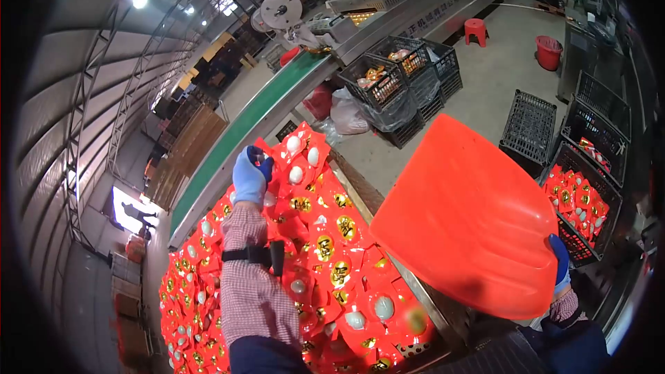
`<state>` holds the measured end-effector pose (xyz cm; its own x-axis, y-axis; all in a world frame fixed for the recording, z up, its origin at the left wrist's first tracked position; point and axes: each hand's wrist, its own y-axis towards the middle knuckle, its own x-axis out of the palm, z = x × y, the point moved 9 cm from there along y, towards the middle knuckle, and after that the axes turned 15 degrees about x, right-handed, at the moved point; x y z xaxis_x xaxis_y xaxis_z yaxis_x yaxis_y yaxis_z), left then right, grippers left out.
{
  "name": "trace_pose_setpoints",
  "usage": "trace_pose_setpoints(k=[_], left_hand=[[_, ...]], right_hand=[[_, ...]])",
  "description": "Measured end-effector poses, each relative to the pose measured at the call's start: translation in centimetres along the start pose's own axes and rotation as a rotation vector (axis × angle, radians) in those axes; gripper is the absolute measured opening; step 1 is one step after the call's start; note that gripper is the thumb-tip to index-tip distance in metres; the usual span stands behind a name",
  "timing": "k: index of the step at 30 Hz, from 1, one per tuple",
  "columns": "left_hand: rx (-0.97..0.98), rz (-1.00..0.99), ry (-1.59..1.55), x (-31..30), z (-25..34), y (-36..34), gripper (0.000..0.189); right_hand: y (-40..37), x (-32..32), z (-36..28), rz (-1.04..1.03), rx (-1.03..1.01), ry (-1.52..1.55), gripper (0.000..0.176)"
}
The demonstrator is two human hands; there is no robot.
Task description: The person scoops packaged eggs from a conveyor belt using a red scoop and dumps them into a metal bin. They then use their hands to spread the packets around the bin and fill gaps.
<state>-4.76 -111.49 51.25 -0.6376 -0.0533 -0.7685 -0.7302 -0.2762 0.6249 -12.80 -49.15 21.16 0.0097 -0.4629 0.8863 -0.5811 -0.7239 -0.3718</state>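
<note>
My left hand (251,176), in a light-blue glove with dark-blue coating, is over the far side of a heap of red packets (325,246). Its fingers are curled in, and whether a packet is between them is hard to see. The packets have gold and black print and clear windows that show pale, egg-like contents. My right hand (562,263), gloved the same way, grips the edge of a large red plastic scoop (471,218). The scoop is tilted up beside the heap, its broad ribbed face towards me, and hides most of my right fingers.
A green conveyor belt (260,107) runs beyond the heap to a metal machine (415,17). Black crates (377,83) with packets stand behind the scoop. More packets fill a crate (578,197) at right, near an upturned black crate (528,125). A red stool (476,30) and red bucket (548,53) stand farther back.
</note>
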Motion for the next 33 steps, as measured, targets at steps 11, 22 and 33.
trace_pose_setpoints(k=[11,22,33], left_hand=[[-0.103,-0.029,-0.334,3.4,-6.3,-2.8,0.039],[0.233,-0.740,-0.204,2.7,13.8,-18.6,0.042],[-0.067,-0.659,-0.232,5.7,9.8,-17.5,0.056]], right_hand=[[-0.5,-1.2,0.1,0.024,0.001,0.012,0.061],[0.5,-0.7,0.4,-0.037,0.055,0.038,0.060],[0.3,-0.6,-0.1,-0.017,0.014,0.014,0.061]])
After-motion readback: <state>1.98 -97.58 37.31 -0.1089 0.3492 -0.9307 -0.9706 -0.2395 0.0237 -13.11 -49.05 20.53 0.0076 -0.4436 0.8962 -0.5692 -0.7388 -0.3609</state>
